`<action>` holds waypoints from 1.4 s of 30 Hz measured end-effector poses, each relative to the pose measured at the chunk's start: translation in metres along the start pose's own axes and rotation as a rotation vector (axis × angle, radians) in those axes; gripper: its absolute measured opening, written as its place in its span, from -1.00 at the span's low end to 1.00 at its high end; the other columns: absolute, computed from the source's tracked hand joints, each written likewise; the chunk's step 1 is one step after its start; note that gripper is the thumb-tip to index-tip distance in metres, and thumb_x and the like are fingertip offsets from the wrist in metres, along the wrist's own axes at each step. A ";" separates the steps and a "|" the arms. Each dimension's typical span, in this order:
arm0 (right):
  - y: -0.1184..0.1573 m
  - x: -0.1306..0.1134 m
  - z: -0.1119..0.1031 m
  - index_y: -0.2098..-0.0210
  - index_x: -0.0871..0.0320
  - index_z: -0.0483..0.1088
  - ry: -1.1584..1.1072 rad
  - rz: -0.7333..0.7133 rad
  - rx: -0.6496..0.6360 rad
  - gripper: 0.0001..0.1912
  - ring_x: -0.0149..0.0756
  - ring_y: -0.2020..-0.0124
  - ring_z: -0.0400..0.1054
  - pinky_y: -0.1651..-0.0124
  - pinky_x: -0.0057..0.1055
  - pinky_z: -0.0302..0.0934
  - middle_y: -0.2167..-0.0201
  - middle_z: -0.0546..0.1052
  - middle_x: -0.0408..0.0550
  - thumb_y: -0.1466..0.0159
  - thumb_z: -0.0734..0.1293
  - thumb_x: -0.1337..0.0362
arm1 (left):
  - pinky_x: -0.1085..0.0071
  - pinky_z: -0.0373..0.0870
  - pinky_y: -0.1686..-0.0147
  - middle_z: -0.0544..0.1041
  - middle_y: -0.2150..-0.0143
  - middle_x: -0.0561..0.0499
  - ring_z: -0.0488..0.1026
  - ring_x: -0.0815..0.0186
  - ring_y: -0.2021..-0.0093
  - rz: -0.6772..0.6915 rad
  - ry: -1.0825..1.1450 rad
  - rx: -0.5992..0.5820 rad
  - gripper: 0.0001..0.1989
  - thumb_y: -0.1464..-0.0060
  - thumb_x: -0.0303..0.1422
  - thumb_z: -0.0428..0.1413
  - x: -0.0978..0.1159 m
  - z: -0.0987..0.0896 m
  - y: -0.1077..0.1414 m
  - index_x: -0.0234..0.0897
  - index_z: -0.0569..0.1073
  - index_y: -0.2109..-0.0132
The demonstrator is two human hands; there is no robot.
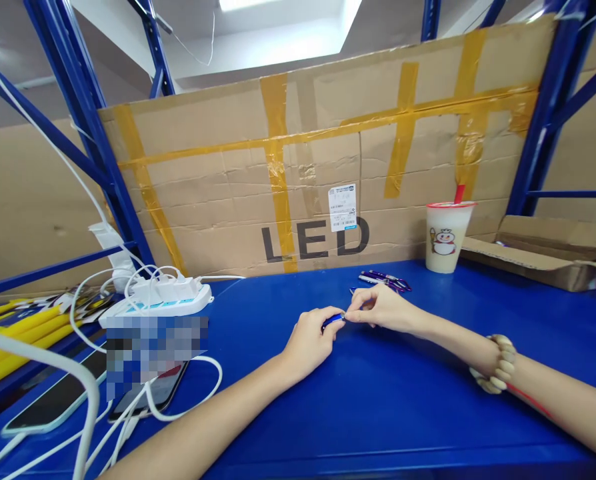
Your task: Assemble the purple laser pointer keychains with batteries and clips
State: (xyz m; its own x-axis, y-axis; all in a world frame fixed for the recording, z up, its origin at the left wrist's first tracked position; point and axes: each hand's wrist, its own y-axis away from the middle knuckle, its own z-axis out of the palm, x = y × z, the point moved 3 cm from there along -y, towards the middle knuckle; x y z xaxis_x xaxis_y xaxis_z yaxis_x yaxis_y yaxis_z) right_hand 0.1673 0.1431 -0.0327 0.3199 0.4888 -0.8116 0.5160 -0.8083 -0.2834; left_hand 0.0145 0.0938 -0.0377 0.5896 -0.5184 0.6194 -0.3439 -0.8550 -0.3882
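Wrapped in the fingers of my left hand (pixel 312 337) is a slim blue pen (pixel 333 321), partly covered by them. Its right end points toward my right hand (pixel 381 308). The thumb and index finger of that hand pinch closed at the pen's end; whether they also hold a small separate part is too small to tell. Both hands meet just above the blue tabletop (pixel 378 400). Several blue and silver pens (pixel 384 280) lie just behind my right hand, one of them partly hidden by it.
A lidded cup (pixel 442 243) with a red straw stands at the back right, beside an open cardboard box (pixel 553 250). At left are a white power strip (pixel 198 300), tangled white cables and two phones (pixel 53 393). Cardboard (pixel 218 200) walls the back.
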 end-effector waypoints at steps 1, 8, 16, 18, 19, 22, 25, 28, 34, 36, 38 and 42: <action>0.000 0.000 0.000 0.54 0.20 0.49 -0.011 0.003 -0.002 -0.64 -0.57 0.66 0.15 0.64 -0.56 0.12 0.53 0.39 -0.13 0.10 0.43 -0.01 | 0.47 0.26 0.42 0.46 0.51 0.04 0.36 0.35 0.48 -0.004 0.002 0.001 -0.75 -0.10 -0.33 -0.06 0.000 0.000 0.000 -0.24 0.49 0.18; -0.001 -0.004 -0.001 0.52 0.22 0.50 -0.086 0.018 0.021 -0.63 -0.58 0.65 0.14 0.64 -0.56 0.09 0.50 0.41 -0.12 0.09 0.42 0.00 | 0.44 0.27 0.32 0.50 0.43 0.03 0.39 0.32 0.37 0.025 0.023 0.075 -0.75 -0.10 -0.35 -0.06 0.001 -0.001 -0.002 -0.20 0.48 0.14; 0.001 -0.008 0.000 0.53 0.24 0.47 -0.102 0.126 0.031 -0.59 -0.58 0.66 0.12 0.61 -0.54 0.05 0.58 0.39 -0.16 0.11 0.43 -0.03 | 0.48 0.27 0.39 0.49 0.38 0.04 0.40 0.36 0.39 -0.018 0.105 0.090 -0.76 -0.09 -0.35 -0.05 0.001 -0.001 -0.002 -0.20 0.44 0.12; 0.001 -0.008 0.000 0.53 0.24 0.46 -0.089 0.136 0.037 -0.58 -0.57 0.66 0.11 0.61 -0.55 0.03 0.58 0.39 -0.15 0.11 0.42 -0.05 | 0.48 0.26 0.40 0.49 0.39 0.04 0.40 0.36 0.39 -0.026 0.109 0.091 -0.77 -0.09 -0.35 -0.05 0.002 -0.002 -0.001 -0.20 0.44 0.14; 0.000 -0.007 0.000 0.53 0.24 0.46 -0.081 0.140 0.039 -0.57 -0.57 0.65 0.11 0.62 -0.55 0.03 0.58 0.39 -0.15 0.11 0.41 -0.06 | 0.48 0.26 0.40 0.49 0.40 0.05 0.40 0.36 0.39 -0.030 0.111 0.094 -0.78 -0.09 -0.36 -0.05 0.003 -0.002 -0.001 -0.21 0.44 0.15; 0.000 -0.006 0.000 0.52 0.24 0.46 -0.065 0.150 0.035 -0.55 -0.55 0.64 0.11 0.63 -0.55 0.00 0.61 0.37 -0.15 0.10 0.40 -0.08 | 0.48 0.26 0.40 0.49 0.41 0.05 0.41 0.37 0.39 -0.031 0.122 0.110 -0.78 -0.08 -0.37 -0.05 0.003 -0.003 -0.001 -0.22 0.44 0.16; 0.000 -0.003 0.000 0.50 0.24 0.46 -0.066 0.157 0.029 -0.54 -0.55 0.64 0.10 0.60 -0.55 0.02 0.64 0.34 -0.17 0.08 0.39 -0.08 | 0.48 0.27 0.40 0.50 0.38 0.05 0.41 0.37 0.39 -0.022 0.135 0.121 -0.79 -0.08 -0.38 -0.04 0.001 -0.002 -0.001 -0.22 0.43 0.16; -0.001 0.000 0.000 0.48 0.23 0.45 -0.067 0.170 0.026 -0.54 -0.55 0.65 0.08 0.60 -0.54 0.01 0.66 0.32 -0.18 0.09 0.39 -0.09 | 0.48 0.27 0.41 0.51 0.36 0.05 0.42 0.36 0.39 -0.026 0.141 0.125 -0.78 -0.07 -0.37 -0.03 -0.002 0.000 -0.002 -0.20 0.43 0.15; -0.004 0.003 0.002 0.45 0.22 0.43 -0.079 0.200 0.036 -0.53 -0.56 0.68 0.06 0.61 -0.55 -0.03 0.70 0.28 -0.23 0.10 0.40 -0.09 | 0.47 0.27 0.40 0.51 0.36 0.07 0.42 0.36 0.38 -0.021 0.137 0.133 -0.78 -0.08 -0.37 -0.05 -0.002 0.000 -0.002 -0.18 0.43 0.15; -0.003 0.002 0.002 0.46 0.22 0.42 -0.078 0.202 0.043 -0.53 -0.56 0.68 0.06 0.62 -0.55 -0.04 0.71 0.28 -0.23 0.11 0.40 -0.08 | 0.47 0.27 0.40 0.51 0.36 0.06 0.42 0.35 0.37 -0.023 0.133 0.132 -0.78 -0.07 -0.37 -0.05 -0.002 0.000 -0.002 -0.18 0.43 0.15; -0.003 0.001 0.002 0.47 0.22 0.41 -0.072 0.205 0.041 -0.53 -0.56 0.69 0.05 0.62 -0.55 -0.04 0.73 0.27 -0.24 0.11 0.41 -0.08 | 0.47 0.27 0.40 0.51 0.36 0.06 0.42 0.35 0.37 -0.028 0.131 0.129 -0.78 -0.07 -0.37 -0.05 -0.002 0.000 -0.002 -0.18 0.43 0.15; -0.002 0.000 0.001 0.48 0.23 0.41 -0.060 0.207 0.030 -0.52 -0.56 0.70 0.04 0.62 -0.54 -0.05 0.75 0.24 -0.25 0.11 0.40 -0.09 | 0.47 0.27 0.41 0.51 0.36 0.06 0.42 0.36 0.38 -0.037 0.140 0.129 -0.78 -0.07 -0.36 -0.04 -0.002 0.000 -0.002 -0.19 0.43 0.15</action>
State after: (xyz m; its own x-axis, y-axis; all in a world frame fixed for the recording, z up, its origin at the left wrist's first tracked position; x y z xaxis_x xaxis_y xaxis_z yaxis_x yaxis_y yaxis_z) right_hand 0.1651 0.1443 -0.0328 0.3684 0.2919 -0.8826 0.4198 -0.8994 -0.1222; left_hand 0.0138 0.0961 -0.0377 0.4895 -0.4913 0.7205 -0.2221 -0.8692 -0.4418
